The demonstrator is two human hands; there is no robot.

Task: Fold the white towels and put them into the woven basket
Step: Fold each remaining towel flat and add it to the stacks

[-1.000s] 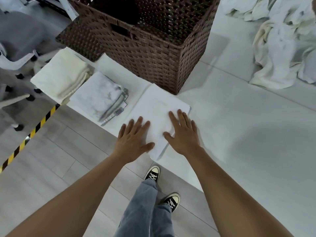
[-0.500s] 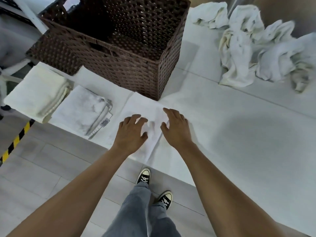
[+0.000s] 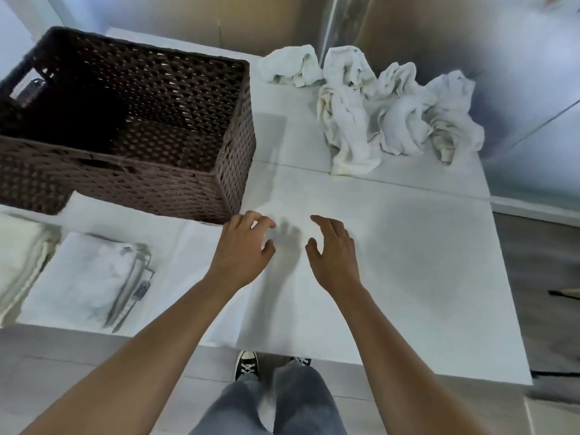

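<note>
A: What are the hands doing?
B: The left hand (image 3: 243, 248) and right hand (image 3: 332, 251) hover apart over the white table (image 3: 423, 262), fingers loosely bent, holding nothing.
A: And the towels?
B: A folded towel (image 3: 91, 274) lies near left. The woven basket (image 3: 131, 127) stands behind it, and the crumpled towels (image 3: 386, 111) are piled far right.

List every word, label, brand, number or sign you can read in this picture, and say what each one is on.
No text can be read here.
Sewn tag on the folded white towel: a small dark patch, too blurred to read.
Sneaker: no legible brand mark.
Woven basket, crumpled towels, table: no lettering visible.
</note>
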